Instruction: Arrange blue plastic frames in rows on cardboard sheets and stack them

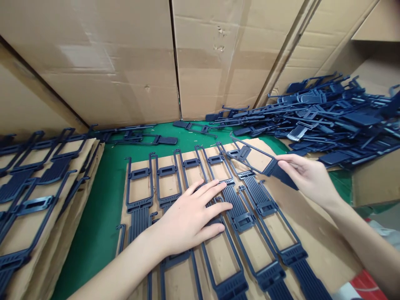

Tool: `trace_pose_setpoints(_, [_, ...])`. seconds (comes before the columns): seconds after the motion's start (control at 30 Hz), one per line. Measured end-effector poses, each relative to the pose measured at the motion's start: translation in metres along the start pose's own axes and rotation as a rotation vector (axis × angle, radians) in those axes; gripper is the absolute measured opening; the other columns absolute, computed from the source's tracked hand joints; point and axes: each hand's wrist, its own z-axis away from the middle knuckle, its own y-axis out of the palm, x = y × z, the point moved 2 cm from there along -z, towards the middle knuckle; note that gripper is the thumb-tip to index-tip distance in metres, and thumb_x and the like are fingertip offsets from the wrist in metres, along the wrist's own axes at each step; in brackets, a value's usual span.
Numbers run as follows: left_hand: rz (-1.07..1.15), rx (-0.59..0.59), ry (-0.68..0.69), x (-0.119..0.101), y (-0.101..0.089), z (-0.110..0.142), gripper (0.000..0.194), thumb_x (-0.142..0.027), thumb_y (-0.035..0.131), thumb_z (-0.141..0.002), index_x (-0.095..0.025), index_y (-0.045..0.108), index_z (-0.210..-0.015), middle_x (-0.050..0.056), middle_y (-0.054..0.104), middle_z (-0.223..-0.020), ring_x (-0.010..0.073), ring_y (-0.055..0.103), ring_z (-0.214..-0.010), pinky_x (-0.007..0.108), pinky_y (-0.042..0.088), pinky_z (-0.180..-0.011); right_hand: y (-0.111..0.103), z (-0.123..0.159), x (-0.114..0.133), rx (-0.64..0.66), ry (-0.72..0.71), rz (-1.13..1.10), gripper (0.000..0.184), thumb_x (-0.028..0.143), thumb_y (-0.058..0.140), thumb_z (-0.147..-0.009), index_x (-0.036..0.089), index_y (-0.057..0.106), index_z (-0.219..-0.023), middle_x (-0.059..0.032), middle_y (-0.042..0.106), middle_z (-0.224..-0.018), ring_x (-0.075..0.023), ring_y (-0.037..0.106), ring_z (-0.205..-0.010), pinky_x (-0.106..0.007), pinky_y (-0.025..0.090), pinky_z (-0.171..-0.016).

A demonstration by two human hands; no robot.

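While the left hand (193, 216) lies with fingers spread over the rowed frames (244, 223) at the lower centre of the head view, perhaps to steady them, the right hand (308, 177), right of centre, pinches a single frame (271, 167) by its flat end (286, 176) above the cardboard sheet (315, 216), probably for a firmer grip.

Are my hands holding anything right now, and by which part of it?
Your right hand holds a dark blue frame by its flat, solid end. Your left hand is spread over other frames, with no visible grip.
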Motion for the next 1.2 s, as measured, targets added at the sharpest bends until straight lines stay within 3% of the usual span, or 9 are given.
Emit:
trace_pose_setpoints(0.17, [0.022, -0.014, 0.004, 0.0, -0.001, 0.0, 0.041, -0.041, 0.05, -0.097, -0.027, 0.054, -0.135, 0.01, 0.033, -0.157, 0.03, 0.024, -0.147, 0.056, 0.025, -0.117, 0.004, -0.002, -0.023, -0.151, 0.3, -0.354, 0.024, 0.049, 0.064, -0.085, 0.026, 0.064, -0.09, -0.0043, 0.07, -0.083, -0.0235, 0.068, -0.074, -0.036, 0.057, -0.063])
trace_pose_setpoints(0.27, [0.028, -0.025, 0.008, 0.0, -0.001, -0.001, 0.041, -0.04, 0.051, -0.096, -0.027, 0.054, -0.135, 0.01, 0.034, -0.156, 0.0306, 0.025, -0.147, 0.056, 0.025, -0.116, 0.007, -0.001, -0.033, -0.201, 0.346, -0.421, 0.026, 0.05, 0.067, -0.082, 0.025, 0.063, -0.091, -0.0048, 0.068, -0.085, -0.0223, 0.066, -0.073, -0.035, 0.055, -0.06])
trace_pose_setpoints(0.37, [0.02, -0.022, 0.006, 0.0, -0.001, -0.001, 0.041, -0.04, 0.051, -0.097, -0.027, 0.054, -0.135, 0.011, 0.034, -0.156, 0.0304, 0.026, -0.147, 0.056, 0.026, -0.116, 0.011, 0.001, -0.044, -0.158, 0.297, -0.355, 0.029, 0.051, 0.065, -0.083, 0.024, 0.063, -0.094, -0.0062, 0.067, -0.091, -0.0224, 0.065, -0.078, -0.035, 0.055, -0.064])
trace_pose_setpoints(0.5, [0.018, -0.02, 0.006, 0.0, -0.001, -0.001, 0.04, -0.04, 0.05, -0.097, -0.027, 0.054, -0.134, 0.011, 0.034, -0.156, 0.0306, 0.026, -0.147, 0.056, 0.026, -0.116, 0.017, 0.004, -0.048, -0.04, 0.142, -0.09, 0.029, 0.048, 0.052, -0.092, 0.023, 0.065, -0.101, -0.0086, 0.063, -0.11, -0.0214, 0.064, -0.087, -0.036, 0.054, -0.074])
trace_pose_setpoints(0.63, [0.018, -0.016, 0.005, 0.0, -0.001, -0.001, 0.041, -0.039, 0.051, -0.096, -0.026, 0.054, -0.135, 0.012, 0.034, -0.156, 0.0313, 0.026, -0.146, 0.058, 0.026, -0.116, 0.019, 0.006, -0.038, -0.004, 0.037, 0.078, 0.029, 0.045, 0.055, -0.092, 0.021, 0.068, -0.102, -0.0091, 0.06, -0.115, -0.0198, 0.062, -0.087, -0.032, 0.052, -0.066])
trace_pose_setpoints(0.87, [0.034, -0.022, 0.004, 0.0, -0.001, -0.001, 0.041, -0.039, 0.051, -0.096, -0.027, 0.055, -0.135, 0.011, 0.034, -0.156, 0.0317, 0.027, -0.146, 0.058, 0.026, -0.116, 0.019, 0.008, -0.021, 0.027, 0.002, 0.09, 0.029, 0.046, 0.058, -0.091, 0.022, 0.067, -0.104, -0.0086, 0.06, -0.115, -0.0219, 0.063, -0.095, -0.03, 0.053, -0.065])
trace_pose_setpoints(1.2, [0.034, -0.024, 0.001, 0.0, -0.001, -0.002, 0.04, -0.039, 0.052, -0.096, -0.027, 0.055, -0.134, 0.01, 0.034, -0.156, 0.0316, 0.027, -0.146, 0.057, 0.025, -0.116, 0.019, 0.009, -0.02, 0.064, -0.033, 0.112, 0.028, 0.046, 0.056, -0.092, 0.023, 0.066, -0.104, -0.0098, 0.059, -0.113, -0.0249, 0.062, -0.099, -0.036, 0.055, -0.07])
